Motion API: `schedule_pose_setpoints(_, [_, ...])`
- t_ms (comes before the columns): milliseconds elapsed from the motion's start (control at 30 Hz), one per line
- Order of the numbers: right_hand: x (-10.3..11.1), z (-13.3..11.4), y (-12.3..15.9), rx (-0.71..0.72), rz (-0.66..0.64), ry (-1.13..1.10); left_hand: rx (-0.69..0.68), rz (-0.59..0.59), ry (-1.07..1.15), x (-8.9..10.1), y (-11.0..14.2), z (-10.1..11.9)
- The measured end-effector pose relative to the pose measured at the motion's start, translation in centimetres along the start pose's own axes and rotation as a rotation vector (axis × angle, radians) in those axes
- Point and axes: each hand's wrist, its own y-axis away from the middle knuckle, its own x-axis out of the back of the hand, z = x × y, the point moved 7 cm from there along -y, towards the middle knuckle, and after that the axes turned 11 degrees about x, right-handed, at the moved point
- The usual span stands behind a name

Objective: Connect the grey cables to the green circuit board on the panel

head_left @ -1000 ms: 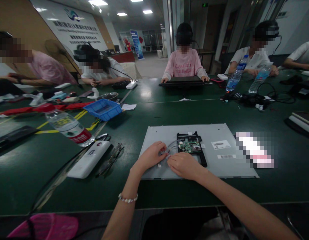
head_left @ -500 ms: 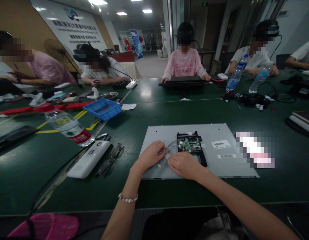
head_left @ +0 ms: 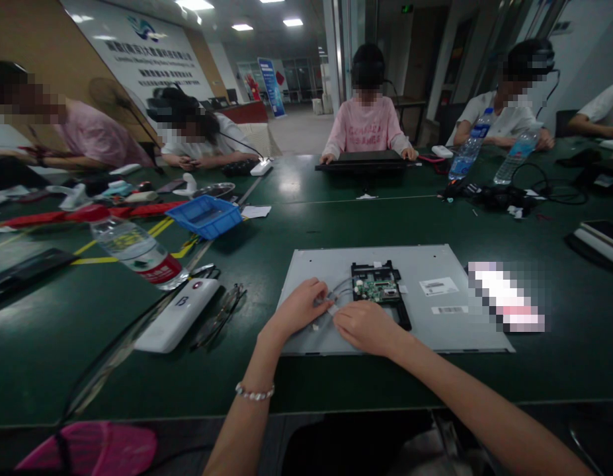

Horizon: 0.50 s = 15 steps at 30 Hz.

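Observation:
A grey metal display panel (head_left: pixel 459 334) lies flat on the green table in front of me. On it sits a black frame (head_left: pixel 403 316) with a green circuit board (head_left: pixel 376 289). Thin grey cables (head_left: pixel 342 285) run from the board's left side toward my hands. My left hand (head_left: pixel 306 305) pinches the cables, fingers closed. Just to its right, my right hand (head_left: pixel 368 325) is closed on the same cables, its fingertips partly hidden. A small pale strip shows between the two hands. White labels (head_left: pixel 438 286) are stuck on the panel's right part.
Left of the panel lie eyeglasses (head_left: pixel 219 317), a white power bank (head_left: pixel 180 314) and a tilted water bottle (head_left: pixel 137 248). A blue tray (head_left: pixel 207 217) stands farther back. A blurred-out item (head_left: pixel 507 296) is at the right. Several people sit around the table; one holds a dark monitor (head_left: pixel 368 160).
Both hands stay almost in place at the cables, with only slight finger movement. The panel and circuit board have not moved.

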Motion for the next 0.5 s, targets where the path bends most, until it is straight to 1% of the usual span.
schedule_pose_setpoints(167, [-0.05, 0.1, -0.04, -0.01, -0.009, -0.001, 0.016, 0.022, -0.021, -0.09, -0.18, -0.53])
schedule_pose_setpoints(400, [0.23, 0.23, 0.04, -0.013, -0.015, -0.028, 0.002, 0.019, -0.051, 0.22, -0.01, 0.04])
schedule_pose_setpoints(500, [0.35, 0.34, 0.15, -0.007, 0.001, -0.034, 0.033, 0.037, -0.051, 0.55, 0.07, -0.01])
